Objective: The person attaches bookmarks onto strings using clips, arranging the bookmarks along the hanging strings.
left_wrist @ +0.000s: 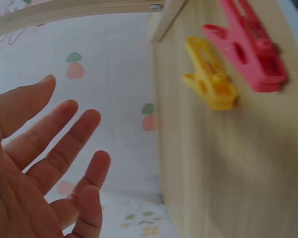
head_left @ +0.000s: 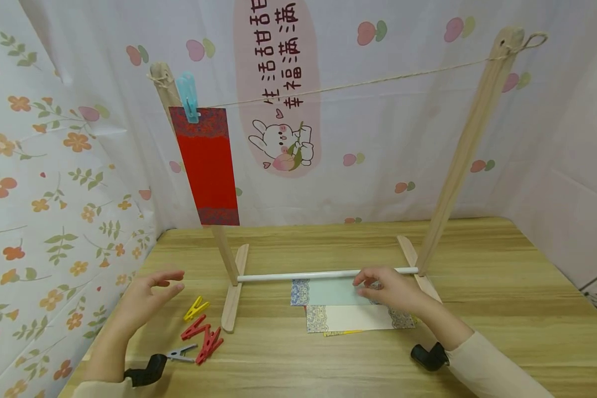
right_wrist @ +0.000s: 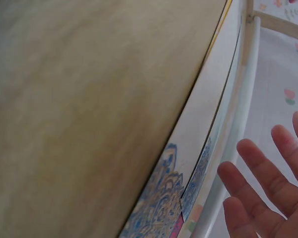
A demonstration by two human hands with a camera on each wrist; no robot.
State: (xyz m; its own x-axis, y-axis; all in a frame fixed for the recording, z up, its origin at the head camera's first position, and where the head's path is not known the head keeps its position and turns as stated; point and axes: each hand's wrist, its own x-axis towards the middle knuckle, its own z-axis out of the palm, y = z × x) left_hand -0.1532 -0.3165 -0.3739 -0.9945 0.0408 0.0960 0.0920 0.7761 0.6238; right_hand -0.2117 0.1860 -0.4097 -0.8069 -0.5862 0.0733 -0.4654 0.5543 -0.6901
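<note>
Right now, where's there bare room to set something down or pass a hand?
Bare table lies between the clips and the white card, and right of the stand's right post. A hand might pass under the string, between the hanging red card and that post. Crowded: the clips near the left hand and the cards by the right hand.

The head view looks forward and down, farthest back, over the pale wood-grain table (head_left: 328, 365). Close and turned sideways, the left wrist view shares a yellow plastic clothespin (left_wrist: 212, 77) at upper right; the right wrist view, likewise, a long cream paper strip (right_wrist: 201, 109) right of centre.
</note>
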